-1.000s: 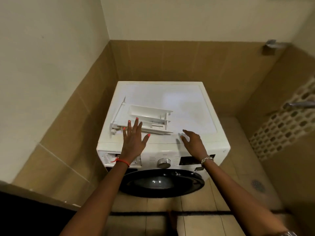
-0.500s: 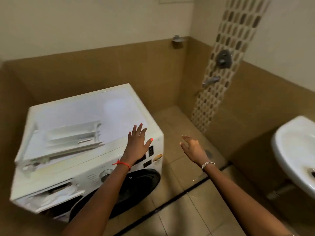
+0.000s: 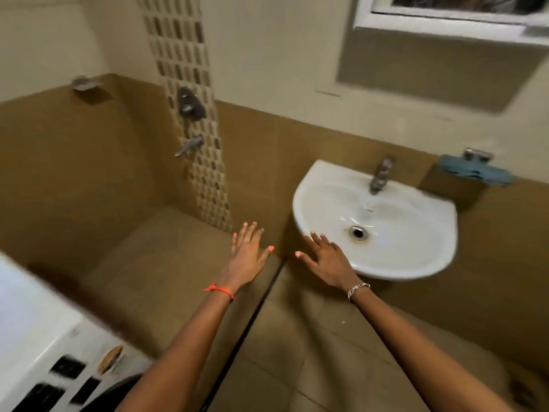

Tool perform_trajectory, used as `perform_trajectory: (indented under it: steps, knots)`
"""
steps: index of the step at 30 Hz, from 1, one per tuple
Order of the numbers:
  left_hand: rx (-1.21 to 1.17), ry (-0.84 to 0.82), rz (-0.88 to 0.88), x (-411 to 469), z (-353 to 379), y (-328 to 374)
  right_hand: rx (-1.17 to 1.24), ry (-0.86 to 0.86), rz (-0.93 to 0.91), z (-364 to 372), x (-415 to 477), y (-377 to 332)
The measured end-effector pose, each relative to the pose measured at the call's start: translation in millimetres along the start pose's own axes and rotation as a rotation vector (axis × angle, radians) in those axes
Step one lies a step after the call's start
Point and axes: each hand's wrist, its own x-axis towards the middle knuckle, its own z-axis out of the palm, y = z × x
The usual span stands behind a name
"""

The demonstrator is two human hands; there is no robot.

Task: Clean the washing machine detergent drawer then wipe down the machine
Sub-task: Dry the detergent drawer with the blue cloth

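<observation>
White glazed ceramic, the round-fronted washbasin [image 3: 421, 254] hangs on the brown-tiled wall before us, and we place everything else from it. Our right hand [image 3: 326, 263] hovers at the basin's left rim, palm down, its fingers straight and spread, holding nothing; whether it touches the rim we cannot tell. Our left hand [image 3: 248, 257] is just left of the basin, beside the right hand and apart from it, likewise flat, with its fingers splayed and empty. A thin red thread bracelet [image 3: 221, 289] circles the left wrist and a silver chain bracelet [image 3: 358, 289] the right. At the back of the basin stands a chrome pillar tap [image 3: 380, 176], and a round metal drain [image 3: 358, 232] lies in the middle of the bowl. To the right of the basin and a little higher, a blue cloth [image 3: 475, 172] is draped over a metal wall holder. Well to the left of the basin and lower, the white front-loading washing machine [image 3: 35, 337] shows only one blurred front corner, with dark panels on its control strip. Between the machine and the basin lies the brown tiled floor [image 3: 166, 263], crossed by a narrow dark line [image 3: 252, 322]. On the wall left of the basin, a chrome shower mixer [image 3: 190, 104] and spout [image 3: 190, 145] sit on a strip of mosaic tile [image 3: 178, 49]. Above the basin is a white-framed window [image 3: 439, 23].
</observation>
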Motion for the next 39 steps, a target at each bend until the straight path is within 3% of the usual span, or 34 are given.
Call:
perform_trajectory:
  steps: [10,17,25,34,39]
  knots:
    - [-0.015,-0.157,0.384,79.7,69.6,130.9,0.193,0.182,0.283,-54.6,-24.5,113.8]
    - [-0.018,-0.245,0.476,141.9,110.8,181.0,0.275,0.238,0.429,-71.4,-12.1,173.1]
    - [-0.148,-0.333,0.579,227.7,138.8,249.6,0.267,0.487,0.535,-117.5,30.6,247.4]
    - [-0.502,-0.41,0.331,304.2,159.1,333.0,0.388,0.963,0.554,-178.4,59.3,308.8]
    - [-0.678,-0.501,0.139,322.1,160.9,372.1,0.424,1.055,0.78,-203.7,72.4,350.0]
